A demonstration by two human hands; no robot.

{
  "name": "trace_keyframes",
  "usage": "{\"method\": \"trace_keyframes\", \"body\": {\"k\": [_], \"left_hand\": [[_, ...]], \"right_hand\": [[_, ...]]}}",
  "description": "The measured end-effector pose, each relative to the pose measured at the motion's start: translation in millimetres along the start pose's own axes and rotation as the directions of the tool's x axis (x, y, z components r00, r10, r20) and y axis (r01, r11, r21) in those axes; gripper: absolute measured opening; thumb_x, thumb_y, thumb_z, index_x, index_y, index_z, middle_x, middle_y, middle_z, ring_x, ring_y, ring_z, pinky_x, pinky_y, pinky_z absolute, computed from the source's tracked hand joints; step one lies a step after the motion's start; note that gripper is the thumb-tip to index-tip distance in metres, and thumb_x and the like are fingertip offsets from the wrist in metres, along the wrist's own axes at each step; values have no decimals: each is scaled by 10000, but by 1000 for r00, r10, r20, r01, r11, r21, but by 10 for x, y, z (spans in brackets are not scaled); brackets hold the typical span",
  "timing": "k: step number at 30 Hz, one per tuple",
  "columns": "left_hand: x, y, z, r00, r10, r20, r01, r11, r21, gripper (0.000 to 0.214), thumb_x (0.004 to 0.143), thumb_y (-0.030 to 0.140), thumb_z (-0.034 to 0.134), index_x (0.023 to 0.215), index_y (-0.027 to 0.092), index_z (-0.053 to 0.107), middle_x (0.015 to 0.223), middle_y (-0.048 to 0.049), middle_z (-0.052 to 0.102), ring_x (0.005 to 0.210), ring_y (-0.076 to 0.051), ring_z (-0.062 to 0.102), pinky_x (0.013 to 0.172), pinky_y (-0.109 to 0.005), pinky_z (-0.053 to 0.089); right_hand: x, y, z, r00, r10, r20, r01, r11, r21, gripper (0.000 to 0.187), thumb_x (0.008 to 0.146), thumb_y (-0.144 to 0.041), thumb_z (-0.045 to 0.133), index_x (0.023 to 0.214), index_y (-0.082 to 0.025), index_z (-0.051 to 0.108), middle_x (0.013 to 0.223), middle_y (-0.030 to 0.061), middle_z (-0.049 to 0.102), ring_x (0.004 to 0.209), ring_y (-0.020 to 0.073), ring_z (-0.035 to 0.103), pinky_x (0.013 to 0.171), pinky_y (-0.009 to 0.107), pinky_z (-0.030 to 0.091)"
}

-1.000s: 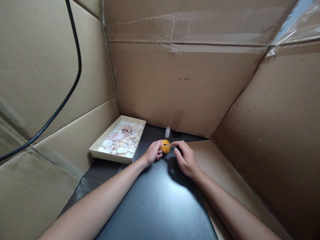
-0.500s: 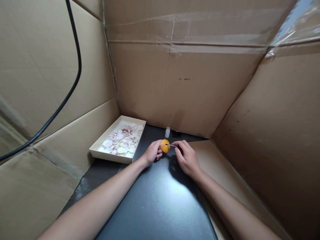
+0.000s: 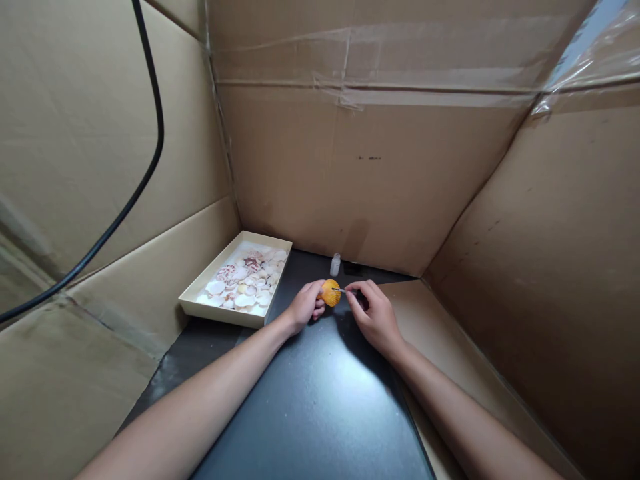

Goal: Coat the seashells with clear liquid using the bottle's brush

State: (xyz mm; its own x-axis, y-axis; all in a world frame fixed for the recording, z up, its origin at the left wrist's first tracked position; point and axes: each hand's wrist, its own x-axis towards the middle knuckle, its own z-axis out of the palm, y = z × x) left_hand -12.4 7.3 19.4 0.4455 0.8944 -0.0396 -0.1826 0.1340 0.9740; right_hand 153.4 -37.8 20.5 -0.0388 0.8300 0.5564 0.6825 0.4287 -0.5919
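Observation:
An orange ribbed seashell [image 3: 331, 293] is pinched at its left edge by my left hand [image 3: 305, 305], with the thumb on top and the other fingers curled under. My right hand [image 3: 373, 312] is closed around a thin brush [image 3: 341, 290], whose dark tip lies over the upper middle of the shell. Part of the brush is hidden by the fingers. Both hands are raised slightly over the dark tabletop [image 3: 310, 413]. Just beyond them a small clear bottle [image 3: 335, 265] with whitish contents stands upright.
At the left, a shallow cream tray [image 3: 223, 316] holds many pale and reddish seashells. Cardboard walls [image 3: 380, 187] enclose the table on the left, back and right. A cardboard flap [image 3: 425, 313] lies at the right. A black cable [image 3: 159, 120] hangs at upper left.
The right thumb and fingers have drawn closer together on the brush. Its tip shifts slightly on the shell, while my left hand and the shell stay nearly still.

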Motion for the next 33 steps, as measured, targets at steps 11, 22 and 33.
{"method": "trace_keyframes", "body": {"k": [11, 22, 33], "left_hand": [[-15, 10, 16, 1000, -12, 1, 12, 1000, -4, 167, 839, 316, 395, 729, 190, 387, 494, 97, 239, 369, -47, 206, 369, -173, 180], [6, -3, 4, 1000, -19, -6, 19, 1000, -3, 166, 826, 321, 408, 725, 194, 372, 485, 100, 241, 363, -46, 207, 369, -174, 181], [5, -21, -10, 1000, -22, -4, 22, 1000, -15, 185, 823, 358, 428, 765, 184, 408, 488, 106, 242, 359, -46, 225, 375, -178, 176]], "right_hand": [[-6, -35, 16, 999, -40, 16, 38, 995, 93, 96, 888, -238, 506, 888, -203, 595, 824, 15, 561, 650, 127, 503, 612, 253, 396], [2, -47, 7, 1000, -25, -9, 25, 996, 85, 106, 900, -259, 487, 879, -201, 573, 839, 22, 571, 685, 134, 522, 629, 250, 407], [15, -11, -2, 999, 39, 18, -38, 999, -28, 123, 886, -282, 484, 844, -205, 571, 816, 22, 566, 649, 138, 517, 618, 265, 407]]}}
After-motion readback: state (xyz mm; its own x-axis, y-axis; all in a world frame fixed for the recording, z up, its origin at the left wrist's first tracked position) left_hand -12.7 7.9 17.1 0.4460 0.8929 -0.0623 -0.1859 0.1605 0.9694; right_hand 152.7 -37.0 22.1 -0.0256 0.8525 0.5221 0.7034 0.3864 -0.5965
